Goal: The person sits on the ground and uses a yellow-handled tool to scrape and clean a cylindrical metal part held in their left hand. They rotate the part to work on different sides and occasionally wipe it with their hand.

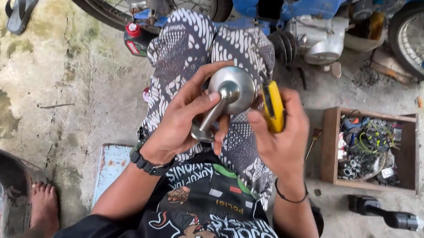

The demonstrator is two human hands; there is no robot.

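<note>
My left hand point(181, 117) grips a shiny metal part point(227, 100) with a round domed head and a straight stem, held over my lap. My right hand point(279, 137) holds a yellow and black tool point(273, 106) against the side of the domed head. Both hands sit close together above my patterned trousers point(200, 44). The lower end of the stem is partly hidden by my left fingers. A black watch is on my left wrist and a thin black band on my right.
A blue motorbike point(302, 4) stands ahead, wheels at left and right. A wooden box of small parts point(370, 148) lies on the concrete at right, with a black tool point(385, 213) below it. A sandal point(20, 6), a red-capped bottle point(135, 37) and another person's bare foot point(45, 206) are at left.
</note>
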